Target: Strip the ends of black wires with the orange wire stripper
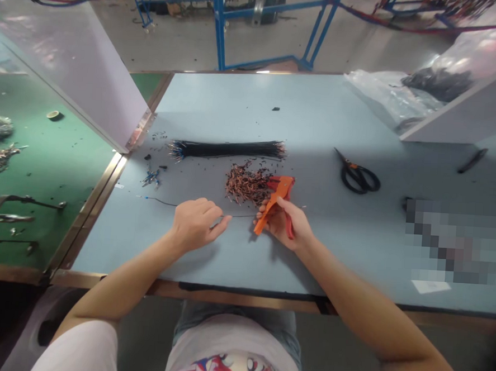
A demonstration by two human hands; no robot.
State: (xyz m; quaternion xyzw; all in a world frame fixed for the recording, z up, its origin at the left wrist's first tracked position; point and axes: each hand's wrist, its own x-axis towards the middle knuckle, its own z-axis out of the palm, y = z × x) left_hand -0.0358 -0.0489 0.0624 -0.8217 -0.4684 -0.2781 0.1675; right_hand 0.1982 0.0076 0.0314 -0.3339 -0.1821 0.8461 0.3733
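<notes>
My left hand (197,223) is closed on a thin black wire (163,202). A blue terminal sits on the wire's left end, and its other side runs right toward my right hand. My right hand (287,224) grips an orange and red wire stripper (272,206) by its handles, jaws pointing away from me. Just beyond the stripper's head lies a pile of short copper-coloured scraps (243,183). Behind the pile rests a bundle of black wires (229,148), with blue terminals at its left end and coppery ends at its right. The wire's right end is hidden near my right hand.
Black scissors (358,176) lie to the right on the blue-grey table (319,117). Several loose blue terminals (151,176) are at left. White panels (83,58) stand at both sides, with plastic bags (396,94) by the right one. A green table (22,99) adjoins on the left.
</notes>
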